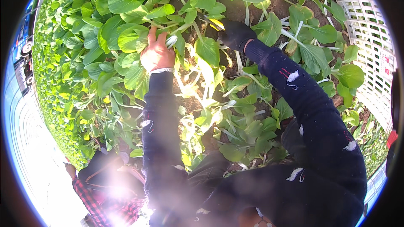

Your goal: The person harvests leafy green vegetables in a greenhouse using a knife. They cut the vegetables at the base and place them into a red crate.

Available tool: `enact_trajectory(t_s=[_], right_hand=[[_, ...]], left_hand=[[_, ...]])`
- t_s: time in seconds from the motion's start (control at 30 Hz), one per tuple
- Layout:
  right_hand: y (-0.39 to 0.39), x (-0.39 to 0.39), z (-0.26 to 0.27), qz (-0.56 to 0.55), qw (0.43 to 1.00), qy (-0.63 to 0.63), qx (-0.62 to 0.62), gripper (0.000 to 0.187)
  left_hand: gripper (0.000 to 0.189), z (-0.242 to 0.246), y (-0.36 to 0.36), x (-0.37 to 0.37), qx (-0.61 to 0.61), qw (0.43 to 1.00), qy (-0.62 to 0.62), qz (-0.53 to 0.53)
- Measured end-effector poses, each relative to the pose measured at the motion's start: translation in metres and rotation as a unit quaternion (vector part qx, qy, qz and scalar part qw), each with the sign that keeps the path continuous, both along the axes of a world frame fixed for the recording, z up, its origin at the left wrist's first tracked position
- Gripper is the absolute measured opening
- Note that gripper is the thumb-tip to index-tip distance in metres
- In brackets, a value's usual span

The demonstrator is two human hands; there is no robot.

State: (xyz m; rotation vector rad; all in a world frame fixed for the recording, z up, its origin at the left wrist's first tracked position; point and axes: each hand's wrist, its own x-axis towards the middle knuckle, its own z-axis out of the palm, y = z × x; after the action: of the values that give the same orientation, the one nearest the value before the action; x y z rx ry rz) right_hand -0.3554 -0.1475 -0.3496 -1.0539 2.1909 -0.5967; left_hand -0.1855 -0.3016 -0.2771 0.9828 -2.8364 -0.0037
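Observation:
My left hand (158, 51), bare, is at the upper centre among leafy greens with spoon-shaped leaves. Its fingers reach around the pale stalk base (171, 41) of one plant. To its right, my right hand (235, 34) wears a black glove and is closed on a tool with a yellow and black handle (216, 24). The tool's far end goes under the leaves, so its kind cannot be told. Loose leaves with white stalks (206, 78) lie on the soil between and below my hands.
A white plastic crate (367, 47) with an open grid wall stands at the right. Dense greens (72, 47) fill the left side. Another person in a red plaid sleeve (86, 195) is close by at the lower left. Vehicles (25, 60) show at the far left edge.

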Motion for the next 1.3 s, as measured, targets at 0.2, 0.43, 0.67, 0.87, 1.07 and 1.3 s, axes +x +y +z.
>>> enact_trajectory(t_s=[0.2, 0.43, 0.67, 0.87, 1.07, 1.3], right_hand=[[0.005, 0.000, 0.007, 0.062, 0.996, -0.028, 0.051, 0.034], [-0.014, 0.005, -0.053, 0.038, 0.980, -0.157, -0.118, 0.041], [-0.012, 0.003, -0.068, -0.006, 0.959, -0.246, -0.139, 0.046], [0.020, 0.023, -0.027, -0.020, 0.995, -0.065, -0.073, 0.039], [-0.004, 0.015, -0.044, -0.037, 0.991, -0.116, -0.047, 0.037], [-0.021, -0.001, -0.073, 0.045, 0.985, -0.162, -0.047, 0.035]], left_hand=[[0.037, -0.009, -0.007, 0.008, -0.009, 1.000, 0.011, 0.005], [0.036, -0.020, -0.015, 0.015, 0.009, 0.999, 0.032, 0.013], [0.036, -0.021, -0.016, 0.014, 0.023, 0.998, 0.049, 0.023], [0.036, -0.022, -0.015, 0.017, 0.027, 0.997, 0.058, 0.034], [0.036, -0.023, -0.015, 0.016, 0.030, 0.997, 0.060, 0.033], [0.033, -0.023, -0.015, 0.015, 0.035, 0.996, 0.075, 0.038]])
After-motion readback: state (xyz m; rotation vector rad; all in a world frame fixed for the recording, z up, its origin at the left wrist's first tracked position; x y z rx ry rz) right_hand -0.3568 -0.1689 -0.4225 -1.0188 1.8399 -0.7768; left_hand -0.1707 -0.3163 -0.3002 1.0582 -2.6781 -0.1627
